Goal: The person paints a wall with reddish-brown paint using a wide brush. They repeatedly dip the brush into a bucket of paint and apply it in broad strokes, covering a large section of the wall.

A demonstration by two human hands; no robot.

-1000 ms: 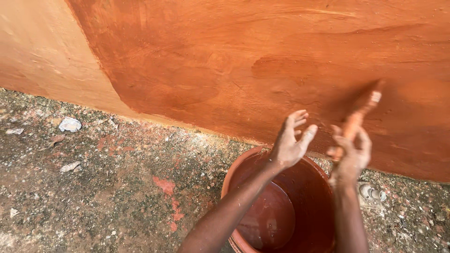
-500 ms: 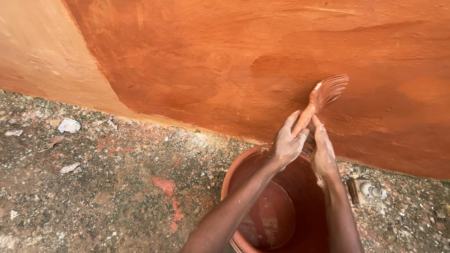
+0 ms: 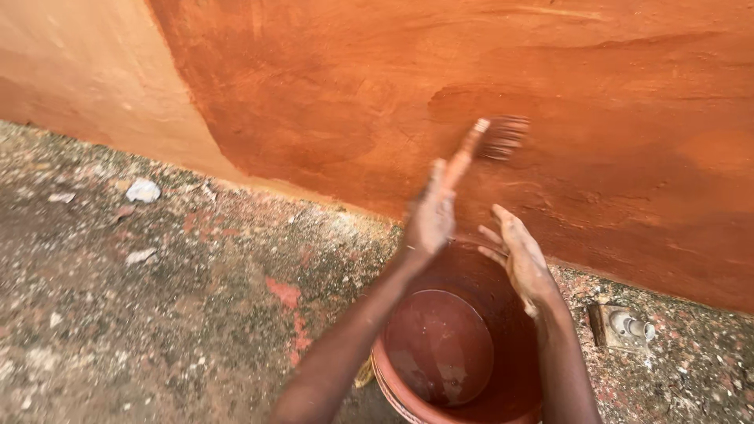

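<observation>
Over the bucket, near the wall: brush [image 3: 496,137], up in the air, blurred, hairs dark and wet with red, thin pale handle pointing down to the left hand.
Left hand [image 3: 432,216]: raised, palm flat, fingers [image 3: 440,187] straight and close together; end of the brush handle right at the fingertips, but too blurred to tell if gripped or only touching.
Right hand [image 3: 520,259]: beside the left one, a bit lower, apart from it and from the brush; fingers [image 3: 495,234] spread and loose, holding nothing.
Bucket [image 3: 514,345]: round, red-brown, right under both hands, standing on the ground close to the wall.
Red wash [image 3: 440,345]: a pool down at the bottom of the bucket; looks far from full.
Wall [image 3: 314,102]: rough, wide, mostly deep orange-red, with darker, wet-looking patches near the brush.
Done, by the look of it: most of the wall in view, coated from the top edge down to the ground.
Left, by the look of it: pale part [image 3: 78,71] at the far left, with no red on it, well apart from the brush; maybe more coats on the thin, streaky spots.
Ground [image 3: 157,314]: grey and gritty, with a few red drips [image 3: 284,293] near the bucket.
Other bits: white stone [image 3: 143,190] by the pale part; small metal thing [image 3: 624,326] to the right of the bucket.
</observation>
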